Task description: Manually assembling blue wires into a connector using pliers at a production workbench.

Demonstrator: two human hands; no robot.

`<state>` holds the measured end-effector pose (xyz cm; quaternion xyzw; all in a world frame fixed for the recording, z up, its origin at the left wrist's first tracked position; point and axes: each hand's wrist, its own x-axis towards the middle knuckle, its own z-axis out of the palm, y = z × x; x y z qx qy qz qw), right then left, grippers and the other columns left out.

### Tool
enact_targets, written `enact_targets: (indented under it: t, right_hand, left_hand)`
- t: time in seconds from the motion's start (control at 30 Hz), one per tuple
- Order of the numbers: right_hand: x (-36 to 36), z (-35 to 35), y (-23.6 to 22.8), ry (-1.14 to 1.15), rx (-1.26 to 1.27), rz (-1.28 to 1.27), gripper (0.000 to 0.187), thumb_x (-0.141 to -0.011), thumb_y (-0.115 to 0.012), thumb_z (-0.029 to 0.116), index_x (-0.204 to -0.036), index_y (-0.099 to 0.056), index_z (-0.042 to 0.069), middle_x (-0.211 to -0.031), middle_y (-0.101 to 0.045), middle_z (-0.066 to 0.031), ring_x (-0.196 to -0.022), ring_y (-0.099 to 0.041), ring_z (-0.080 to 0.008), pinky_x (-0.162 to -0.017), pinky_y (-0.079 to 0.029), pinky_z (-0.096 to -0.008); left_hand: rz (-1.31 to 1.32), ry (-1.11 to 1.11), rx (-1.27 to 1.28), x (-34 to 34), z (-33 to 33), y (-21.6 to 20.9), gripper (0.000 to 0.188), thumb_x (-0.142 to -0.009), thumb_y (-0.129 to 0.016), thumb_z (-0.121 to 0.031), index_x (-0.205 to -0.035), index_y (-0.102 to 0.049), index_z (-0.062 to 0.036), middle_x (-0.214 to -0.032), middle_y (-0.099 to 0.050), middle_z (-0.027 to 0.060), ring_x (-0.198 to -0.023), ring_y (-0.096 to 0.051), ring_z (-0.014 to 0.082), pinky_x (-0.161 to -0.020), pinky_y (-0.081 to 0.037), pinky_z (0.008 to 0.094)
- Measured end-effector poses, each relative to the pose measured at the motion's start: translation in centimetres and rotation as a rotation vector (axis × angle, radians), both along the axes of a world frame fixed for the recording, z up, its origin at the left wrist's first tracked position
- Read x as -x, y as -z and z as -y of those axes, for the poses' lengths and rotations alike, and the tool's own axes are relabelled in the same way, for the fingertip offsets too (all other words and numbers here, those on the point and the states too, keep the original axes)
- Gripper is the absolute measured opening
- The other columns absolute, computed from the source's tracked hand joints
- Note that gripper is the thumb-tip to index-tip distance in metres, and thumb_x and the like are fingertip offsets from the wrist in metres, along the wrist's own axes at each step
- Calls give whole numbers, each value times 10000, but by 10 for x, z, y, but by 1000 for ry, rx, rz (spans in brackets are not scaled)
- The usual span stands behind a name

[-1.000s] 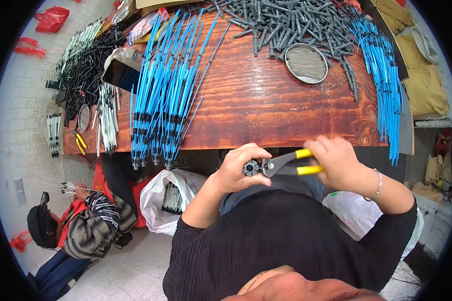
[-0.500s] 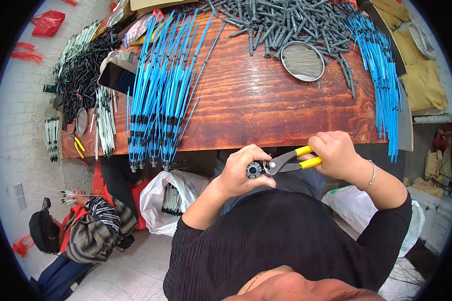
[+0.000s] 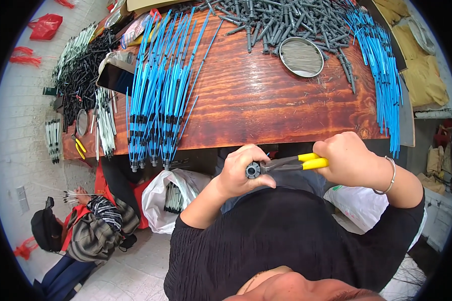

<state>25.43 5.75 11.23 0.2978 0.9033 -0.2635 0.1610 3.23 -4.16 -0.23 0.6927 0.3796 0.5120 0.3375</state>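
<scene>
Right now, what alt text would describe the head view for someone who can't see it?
A person's left hand holds a round grey part while the right hand grips yellow-handled pliers pointing toward it, before a wooden table bearing blue rods and grey pieces.

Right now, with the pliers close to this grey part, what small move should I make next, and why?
I'd probably hold your left hand steady and tilt the pliers slightly with your right hand: their head sits close to your left hand and the grey part it holds, and their exact bite can't be made out.
</scene>
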Motion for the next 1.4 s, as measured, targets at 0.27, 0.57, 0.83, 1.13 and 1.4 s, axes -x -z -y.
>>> enact_targets:
  t: [0.27, 0.57, 0.83, 1.13, 1.4]
  right_hand:
    - [-9, 22, 53, 155, -14, -321, 316, -731, -663, 164, -1002, -596, 15, -767, -628, -141, -710, -625, -312, -628, -497, -400]
    - [-10, 30, 69, 153, 27, -313, 343, -724, -663, 132, -1040, -587, 22, -822, -628, -136, -758, -622, -306, -644, -493, -393]
    - [-16, 12, 74, 43, 129, -276, 281, -702, -677, 139, -959, -634, 37, -810, -632, -106, -752, -626, -283, -646, -492, -386]
    - [-6, -2, 67, -102, 58, -355, 255, -701, -678, 154, -927, -641, 42, -780, -621, -97, -772, -598, -269, -742, -447, -390]
    - [2, -10, 60, -176, 37, -281, 205, -698, -675, 176, -868, -646, 66, -751, -610, -97, -752, -582, -259, -752, -412, -361]
  left_hand:
    - [13, -222, 61, 8, 2, -4, 773, -522, -740, -532, -1004, -555, 43, -919, -658, 139, -717, -621, 164, -663, -509, 267]
    - [-45, -288, 47, 1, 4, -1, 833, -481, -750, -527, -1044, -550, 54, -969, -660, 157, -734, -630, 158, -683, -515, 270]
    - [-4, -40, -49, 10, 0, 3, 816, -465, -755, -520, -1014, -576, 55, -945, -664, 166, -694, -629, 179, -648, -518, 281]
    - [10, 32, -66, 11, 4, 2, 808, -452, -754, -525, -995, -589, 51, -917, -668, 164, -676, -631, 186, -611, -512, 274]
    - [-23, 40, -63, 16, 4, 3, 795, -449, -760, -520, -982, -591, 45, -903, -674, 148, -670, -628, 183, -604, -508, 264]
